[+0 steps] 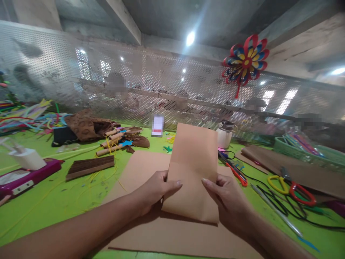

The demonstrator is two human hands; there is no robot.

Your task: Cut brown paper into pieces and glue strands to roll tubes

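Between my two hands is a piece of brown kraft paper (192,154), tilted up, with a faint crease across its middle. My left hand (159,189) pinches its left edge, thumb on the near face and fingers behind. At the right edge my right hand (228,190) grips it the same way. Beneath it, a larger sheet of brown paper (140,232) lies flat on the green table. Scissors with red and yellow handles (302,194) lie to the right, beside a silver pen (277,210).
Left are a pleated brown paper strip (90,168), paper rolls with fans (121,142) and a purple power strip (32,176). A bottle (224,135) and phone (157,126) stand behind. A green basket (304,151) sits right, before the perforated metal screen (161,75); black cord (293,214) trails nearby.
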